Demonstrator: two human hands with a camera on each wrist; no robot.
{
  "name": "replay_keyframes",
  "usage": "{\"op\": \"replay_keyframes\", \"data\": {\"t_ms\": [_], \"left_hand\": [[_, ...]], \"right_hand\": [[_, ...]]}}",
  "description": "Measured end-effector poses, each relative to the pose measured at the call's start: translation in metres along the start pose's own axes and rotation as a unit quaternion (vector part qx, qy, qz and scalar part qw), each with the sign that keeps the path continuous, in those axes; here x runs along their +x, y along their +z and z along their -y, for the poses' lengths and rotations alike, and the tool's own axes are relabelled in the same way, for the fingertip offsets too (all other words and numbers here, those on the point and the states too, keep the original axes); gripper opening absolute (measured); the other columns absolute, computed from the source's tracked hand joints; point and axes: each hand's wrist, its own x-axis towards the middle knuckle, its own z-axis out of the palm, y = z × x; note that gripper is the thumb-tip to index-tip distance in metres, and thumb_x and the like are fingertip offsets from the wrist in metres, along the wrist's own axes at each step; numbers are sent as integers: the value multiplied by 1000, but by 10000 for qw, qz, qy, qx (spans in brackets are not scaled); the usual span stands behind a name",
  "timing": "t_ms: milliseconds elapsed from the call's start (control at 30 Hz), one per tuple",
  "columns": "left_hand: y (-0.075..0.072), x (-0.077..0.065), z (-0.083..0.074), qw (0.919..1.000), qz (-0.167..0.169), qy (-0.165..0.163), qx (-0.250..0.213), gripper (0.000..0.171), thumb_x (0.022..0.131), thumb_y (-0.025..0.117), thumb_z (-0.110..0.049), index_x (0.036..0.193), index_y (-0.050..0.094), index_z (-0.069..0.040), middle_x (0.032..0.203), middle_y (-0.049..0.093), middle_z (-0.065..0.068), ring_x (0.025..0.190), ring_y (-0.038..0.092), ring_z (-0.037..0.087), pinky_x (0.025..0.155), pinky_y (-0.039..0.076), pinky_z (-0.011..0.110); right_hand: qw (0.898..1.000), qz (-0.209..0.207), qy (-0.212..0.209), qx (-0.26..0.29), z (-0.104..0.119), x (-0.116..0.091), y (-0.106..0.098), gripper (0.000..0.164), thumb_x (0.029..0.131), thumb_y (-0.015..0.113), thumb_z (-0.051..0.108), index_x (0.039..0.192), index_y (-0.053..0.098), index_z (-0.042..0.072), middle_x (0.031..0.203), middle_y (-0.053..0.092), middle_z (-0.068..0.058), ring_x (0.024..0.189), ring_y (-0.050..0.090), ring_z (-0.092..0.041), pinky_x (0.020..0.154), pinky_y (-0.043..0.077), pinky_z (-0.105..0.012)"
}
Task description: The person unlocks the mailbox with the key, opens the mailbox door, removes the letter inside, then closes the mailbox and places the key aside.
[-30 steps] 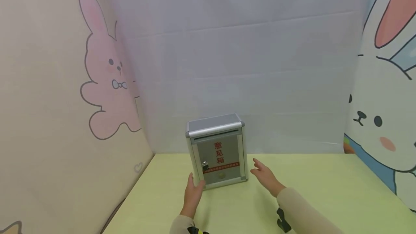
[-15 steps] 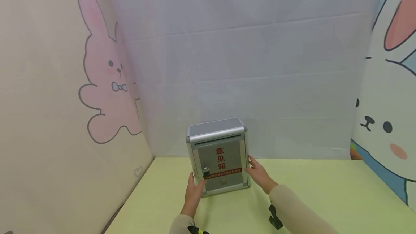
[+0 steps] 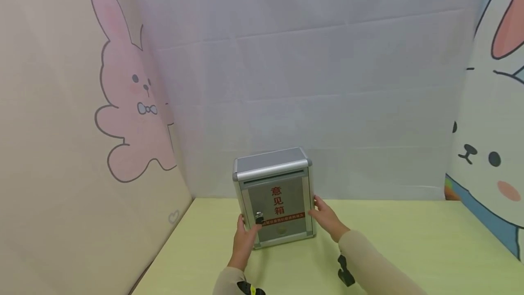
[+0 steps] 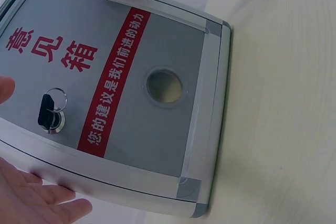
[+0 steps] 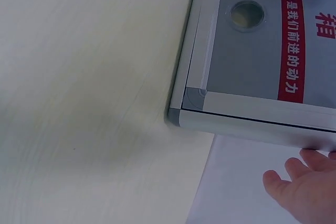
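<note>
A grey metal suggestion box (image 3: 262,195) with silver edges stands upright on the table, its front lettered in red. Below its top edge runs a narrow slot (image 3: 273,177). A key sits in the lock (image 4: 55,123) on the front door, and a round window (image 4: 165,86) lies near the bottom. My left hand (image 3: 244,242) has its fingers, fairly straight, along the box's left side, with the thumb before the front near the lock. On the opposite side, my right hand (image 3: 330,223) touches the right wall with its fingertips; its thumb is hidden in the right wrist view.
The pale yellow table (image 3: 401,236) reaches back to a white curtain (image 3: 303,76) behind the box. A cream wall with a pink rabbit (image 3: 127,90) borders the left. A white rabbit panel (image 3: 483,131) stands at the right.
My right hand has come left from beside the box to touch its right side. My left hand has stayed by the left side, its thumb slightly higher. The head view has shifted a little.
</note>
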Motion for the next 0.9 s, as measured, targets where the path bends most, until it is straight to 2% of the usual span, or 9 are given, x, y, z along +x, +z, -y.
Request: {"op": "replay_keyframes", "data": {"t_ms": [167,300,533,767,900], "left_hand": [[-2,-4,-4,9994,-80,191,265,74,90,57,-25,144,22,11,141,32,38,127,33,55,98,32,63],[-3,-7,-7,9991,-25,208,359,73,90,55,-26,143,22,11,141,33,37,126,35,54,98,33,62],[1,-11,-8,9988,96,237,421,74,89,55,-27,144,22,10,141,34,37,123,39,54,96,35,62],[8,-19,-11,9988,338,248,255,72,88,56,-26,143,25,10,140,34,37,120,42,54,95,36,61],[9,-23,-12,9983,495,286,72,69,88,54,-25,142,28,9,138,38,37,90,62,42,88,44,56]], "right_hand": [[9999,-51,-73,-117,-1,-5,-3,67,86,51,7,144,24,-12,141,35,-35,133,25,-51,105,25,-60],[9996,-174,-166,-143,-2,-9,-5,63,84,52,6,141,30,-11,137,41,-34,130,31,-50,103,29,-60],[9986,-485,-179,-128,-6,-19,-11,58,84,53,6,137,36,-10,130,49,-31,127,38,-49,101,32,-57],[9976,-645,-265,-16,-16,-38,-22,56,86,51,3,137,34,-10,128,49,-31,127,37,-47,102,31,-58],[9959,-840,-347,-19,-24,-50,-28,55,85,51,2,137,35,-9,128,48,-31,127,37,-48,103,30,-58]]}}
